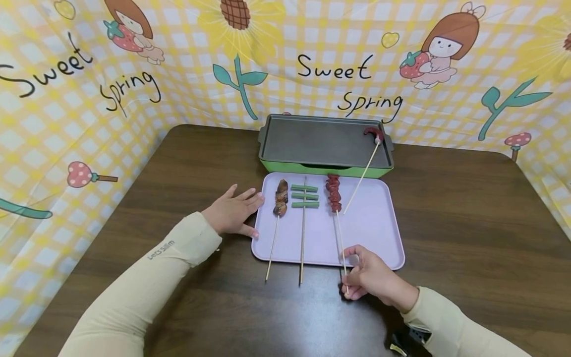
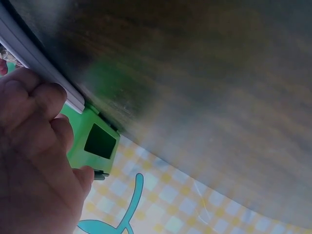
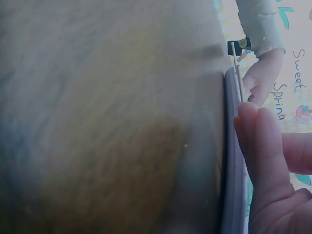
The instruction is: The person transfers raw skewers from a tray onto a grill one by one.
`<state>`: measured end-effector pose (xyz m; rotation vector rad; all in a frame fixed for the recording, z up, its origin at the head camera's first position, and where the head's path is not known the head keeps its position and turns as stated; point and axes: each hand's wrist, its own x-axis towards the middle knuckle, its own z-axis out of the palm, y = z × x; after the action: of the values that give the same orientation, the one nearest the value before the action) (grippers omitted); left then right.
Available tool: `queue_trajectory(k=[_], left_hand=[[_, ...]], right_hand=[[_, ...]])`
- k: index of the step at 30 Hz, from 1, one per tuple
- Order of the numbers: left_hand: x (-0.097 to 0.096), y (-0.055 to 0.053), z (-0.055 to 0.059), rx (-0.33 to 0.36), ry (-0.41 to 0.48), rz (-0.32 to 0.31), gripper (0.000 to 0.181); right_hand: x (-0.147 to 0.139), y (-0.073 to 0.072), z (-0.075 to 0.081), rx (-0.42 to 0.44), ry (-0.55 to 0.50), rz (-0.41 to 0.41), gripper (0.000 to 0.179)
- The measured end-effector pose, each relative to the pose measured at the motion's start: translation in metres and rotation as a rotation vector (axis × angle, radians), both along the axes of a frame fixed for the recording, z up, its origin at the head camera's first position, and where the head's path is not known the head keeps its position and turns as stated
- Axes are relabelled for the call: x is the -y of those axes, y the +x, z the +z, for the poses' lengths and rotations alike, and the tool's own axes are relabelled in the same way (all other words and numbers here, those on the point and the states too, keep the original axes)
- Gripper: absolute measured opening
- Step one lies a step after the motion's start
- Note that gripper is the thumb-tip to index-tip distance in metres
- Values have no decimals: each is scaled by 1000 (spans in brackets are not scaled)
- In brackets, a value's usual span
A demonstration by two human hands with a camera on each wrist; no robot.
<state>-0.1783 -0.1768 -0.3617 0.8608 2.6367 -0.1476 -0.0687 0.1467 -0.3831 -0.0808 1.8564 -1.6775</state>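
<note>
My right hand (image 1: 372,277) pinches the lower stick of a red meat skewer (image 1: 333,193) at the tray's front edge; its meat end lies over the lilac tray (image 1: 370,228). In the right wrist view the fingertips (image 3: 249,113) meet round the thin stick. With fingers spread, my left hand (image 1: 234,213) touches the tray's left rim. Between the hands lie a brown, browned-chunk skewer (image 1: 281,198) and a skewer of several green bean-like pieces (image 1: 305,196), sticks jutting past the front rim. The left wrist view shows the left hand (image 2: 34,146) beside the rim.
Right behind the tray stands a green grill with a dark plate (image 1: 312,141). A dark red curled skewer (image 1: 373,133) lies on its right end, its stick slanting out over the tray. A checked cloth (image 1: 285,39) hangs behind the brown table (image 1: 200,158).
</note>
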Motion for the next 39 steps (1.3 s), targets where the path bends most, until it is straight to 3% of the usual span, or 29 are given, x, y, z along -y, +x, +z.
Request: queue_trajectory(k=[16,39], left_hand=[[3,2,-2,16,15,14,93],[-2,-1,-1,16,-3,17,91]], right_hand=[[0,4,8,-28,-7,50,49],[6,3,27,-57,-13,57,50]])
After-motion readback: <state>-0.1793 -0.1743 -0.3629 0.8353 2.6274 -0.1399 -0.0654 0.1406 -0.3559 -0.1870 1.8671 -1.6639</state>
